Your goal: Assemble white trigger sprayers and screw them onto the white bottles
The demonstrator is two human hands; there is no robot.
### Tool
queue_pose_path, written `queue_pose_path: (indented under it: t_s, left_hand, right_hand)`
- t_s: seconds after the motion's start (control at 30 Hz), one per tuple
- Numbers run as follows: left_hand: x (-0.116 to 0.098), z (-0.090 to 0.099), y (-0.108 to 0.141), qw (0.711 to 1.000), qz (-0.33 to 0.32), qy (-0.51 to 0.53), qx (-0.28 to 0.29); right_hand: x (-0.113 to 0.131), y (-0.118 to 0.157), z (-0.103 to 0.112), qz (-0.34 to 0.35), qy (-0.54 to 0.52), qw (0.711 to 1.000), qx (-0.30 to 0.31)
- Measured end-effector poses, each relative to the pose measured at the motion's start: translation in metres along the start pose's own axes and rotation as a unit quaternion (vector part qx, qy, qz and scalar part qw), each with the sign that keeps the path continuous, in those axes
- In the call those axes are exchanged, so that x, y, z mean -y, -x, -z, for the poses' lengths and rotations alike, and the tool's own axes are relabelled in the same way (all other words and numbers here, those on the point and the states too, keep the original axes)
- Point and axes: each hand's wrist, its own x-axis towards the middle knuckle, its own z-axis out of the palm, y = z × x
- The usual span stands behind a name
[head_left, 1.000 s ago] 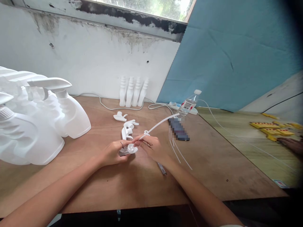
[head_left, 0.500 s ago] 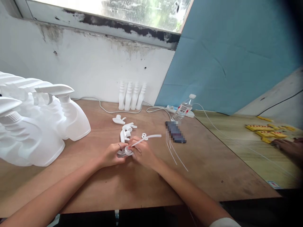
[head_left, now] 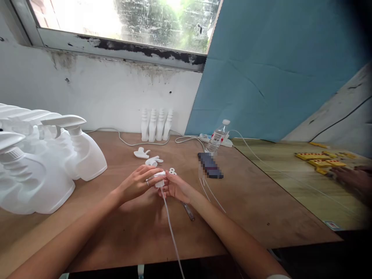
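My left hand (head_left: 141, 180), with a ring on one finger, grips a white spray head (head_left: 159, 179) from the left. From the right, my right hand (head_left: 175, 186) pinches the same part near its collar. A thin white tube (head_left: 171, 232) hangs from the spray head down past the table's front edge. Two white trigger pieces (head_left: 142, 153) (head_left: 154, 161) lie just beyond my hands. Small white rings (head_left: 172, 171) rest behind my right hand. A slim clear tool (head_left: 188, 211) lies on the table, partly hidden by my right hand.
White spray bottles (head_left: 90, 155) crowd the left side. Several small white bottles (head_left: 160, 126) stand by the wall. A water bottle (head_left: 216, 138), a dark phone (head_left: 210, 165) and loose tubes (head_left: 215, 198) are on the right. Another person's hand (head_left: 345, 175) is near yellow parts (head_left: 315, 156).
The spray head is now upright between my hands, with its tube pointing down rather than up to the right. The slim clear tool has come into view. The camera view has shifted.
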Motion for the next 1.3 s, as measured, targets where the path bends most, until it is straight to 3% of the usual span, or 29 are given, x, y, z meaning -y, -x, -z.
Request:
queue_pose_path:
  t_s: [0.1,0.2,0.27,0.3,0.33,0.43,0.57,0.67,0.8,0.87,0.93,1.07,1.2,1.3]
  left_hand:
    - [0.013,-0.002,-0.016,0.998,-0.040,0.003,0.057]
    - [0.044,-0.005,-0.030,0.997,-0.011,0.010,0.071]
    - [0.075,-0.009,-0.038,0.994,0.091,0.021,0.056]
    - [0.093,-0.014,-0.042,0.983,0.172,0.028,0.049]
    - [0.111,-0.020,-0.047,0.960,0.277,0.029,0.035]
    - [0.162,-0.044,-0.060,0.895,0.446,-0.002,-0.022]
    - [0.205,-0.073,-0.077,0.810,0.584,-0.011,-0.044]
    - [0.216,-0.080,-0.082,0.780,0.625,-0.012,-0.031]
    - [0.204,-0.066,-0.075,0.778,0.625,-0.052,-0.038]
    - [0.188,-0.049,-0.066,0.789,0.607,-0.082,-0.048]
    - [0.165,-0.027,-0.056,0.818,0.561,-0.116,-0.060]
    - [0.109,0.011,-0.031,0.887,0.413,-0.199,-0.062]
    - [0.065,0.029,-0.001,0.898,0.360,-0.252,0.011]
    - [0.048,0.031,0.021,0.901,0.328,-0.280,0.045]
  right_hand:
    - [0.004,0.002,0.004,0.046,-0.030,0.998,-0.028]
    - [0.016,0.005,0.014,0.075,-0.098,0.989,-0.087]
    - [0.023,0.007,0.024,0.072,-0.137,0.982,-0.112]
    - [0.025,0.007,0.028,0.071,-0.152,0.978,-0.122]
    - [0.027,0.007,0.032,0.072,-0.163,0.975,-0.131]
    - [0.027,0.005,0.038,0.084,-0.173,0.971,-0.142]
    - [0.026,0.006,0.038,0.100,-0.146,0.975,-0.136]
    - [0.027,0.008,0.037,0.115,-0.130,0.976,-0.133]
    - [0.032,0.009,0.039,0.143,-0.127,0.971,-0.140]
    - [0.037,0.010,0.040,0.168,-0.143,0.964,-0.151]
    - [0.046,0.012,0.041,0.212,-0.165,0.948,-0.170]
    - [0.073,0.025,0.050,0.366,-0.200,0.883,-0.216]
    - [0.096,0.042,0.071,0.483,-0.212,0.813,-0.248]
    - [0.102,0.050,0.083,0.508,-0.219,0.788,-0.270]
